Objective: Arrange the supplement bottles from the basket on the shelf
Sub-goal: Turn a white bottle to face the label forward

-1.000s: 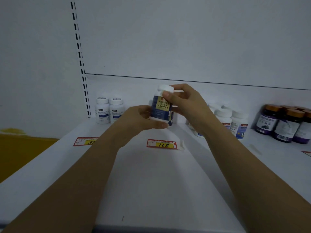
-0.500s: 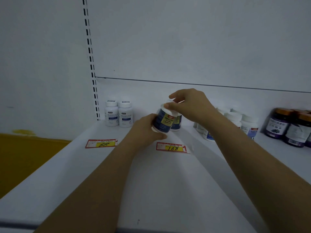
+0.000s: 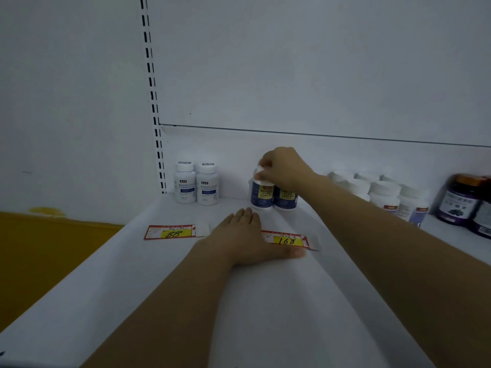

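At the shelf (image 3: 239, 314) back | right hand (image 3: 285, 167) fingers (image 3: 267, 159) pinch the bottle (image 3: 261, 193) cap, bottle standing just beside its twin (image 3: 286, 199) | left hand (image 3: 244, 240) flat, empty | we should square the label, then let go gently.

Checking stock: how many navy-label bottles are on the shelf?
2. One navy bottle under the right hand, gripped by its cap; the other just right of it. More may hide behind.

The shelf (image 3: 265, 301) is smooth, matt painted metal. The centre bottle (image 3: 261, 195) looks like glossy plastic. The price tags (image 3: 172, 232) are paper.
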The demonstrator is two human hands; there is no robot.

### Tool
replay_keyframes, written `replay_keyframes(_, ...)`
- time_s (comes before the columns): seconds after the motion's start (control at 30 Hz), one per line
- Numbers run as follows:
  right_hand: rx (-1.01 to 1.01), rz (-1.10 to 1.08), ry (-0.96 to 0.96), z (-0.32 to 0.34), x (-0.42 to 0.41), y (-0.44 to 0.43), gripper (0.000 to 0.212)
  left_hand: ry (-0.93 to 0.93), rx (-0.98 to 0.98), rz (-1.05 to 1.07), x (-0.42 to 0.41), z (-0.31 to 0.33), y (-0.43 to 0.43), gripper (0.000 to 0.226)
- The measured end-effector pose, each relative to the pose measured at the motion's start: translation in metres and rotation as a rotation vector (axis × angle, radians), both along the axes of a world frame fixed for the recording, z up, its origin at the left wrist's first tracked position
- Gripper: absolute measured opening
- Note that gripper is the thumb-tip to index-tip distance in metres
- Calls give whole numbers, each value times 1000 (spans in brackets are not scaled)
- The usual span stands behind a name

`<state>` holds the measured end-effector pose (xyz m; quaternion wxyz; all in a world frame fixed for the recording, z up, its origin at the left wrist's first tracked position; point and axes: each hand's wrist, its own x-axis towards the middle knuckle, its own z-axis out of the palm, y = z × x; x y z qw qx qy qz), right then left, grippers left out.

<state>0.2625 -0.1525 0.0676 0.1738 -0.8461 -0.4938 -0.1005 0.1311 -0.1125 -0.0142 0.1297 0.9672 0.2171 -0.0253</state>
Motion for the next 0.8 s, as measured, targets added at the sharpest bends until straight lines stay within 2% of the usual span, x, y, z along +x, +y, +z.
replay_keyframes(0.2, -41, -31, -71, -7, -1, 6, 47, 19, 9, 0, 0, -1, 1, 126)
replay_keyframes(0.27, 18, -25, -17, -7, 0, 2, 52, 18, 7, -1, -1, 0, 0, 126)
replay_keyframes(0.37, 105, -105, -13, -3, 7, -5, 48, 24, 7, 0, -2, 0, -1, 128)
replay_keyframes(0.47, -24, -222, 7, -7, 14, -9, 41, 35, 10, -4, -2, 0, 0, 131)
replay_keyframes(0.53, -65, -212, 54, -16, 16, -10, 38, 33, 13, -7, -2, -1, 0, 130)
replay_keyframes(0.73, 128, -179, 116, -13, 10, -22, 36, 4, -12, 1, -4, 0, 0, 127)
replay_keyframes(0.8, 212, -158, 134, -1, 6, -33, 35, -68, -46, 6, -4, 2, -1, 125)
